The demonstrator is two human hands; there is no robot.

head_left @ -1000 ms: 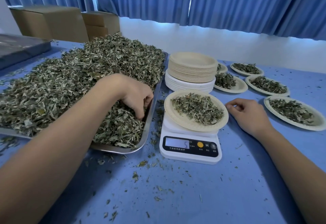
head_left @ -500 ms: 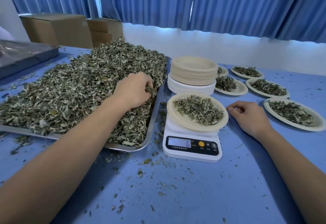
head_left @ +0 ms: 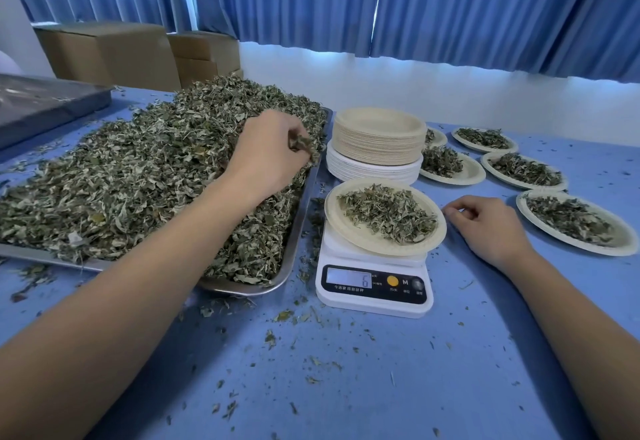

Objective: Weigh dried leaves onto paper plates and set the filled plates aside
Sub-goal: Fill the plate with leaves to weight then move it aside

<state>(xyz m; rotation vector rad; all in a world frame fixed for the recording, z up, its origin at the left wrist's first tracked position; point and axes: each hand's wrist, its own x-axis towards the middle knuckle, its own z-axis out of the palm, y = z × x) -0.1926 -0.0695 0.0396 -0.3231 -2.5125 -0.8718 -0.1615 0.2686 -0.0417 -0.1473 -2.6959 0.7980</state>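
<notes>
A big heap of dried leaves [head_left: 131, 176] fills a steel tray [head_left: 294, 231] on the left. My left hand [head_left: 266, 155] is raised above the tray's right side and pinches a small clump of dried leaves [head_left: 301, 143]. A paper plate [head_left: 349, 228] with a portion of leaves sits on the white scale [head_left: 374, 287], whose display reads 6. My right hand [head_left: 485, 224] rests on the blue table just right of that plate, fingers loosely curled and holding nothing.
A stack of empty paper plates [head_left: 379, 141] stands behind the scale. Several filled plates [head_left: 575, 221] lie at the right. Cardboard boxes [head_left: 110, 55] and a dark tray [head_left: 45, 103] sit at the back left. Leaf crumbs litter the blue table [head_left: 346, 387].
My left hand came up out of the leaf heap with a pinch of leaves and moved toward the scale. The display went from 5 to 6. My right hand stayed put.
</notes>
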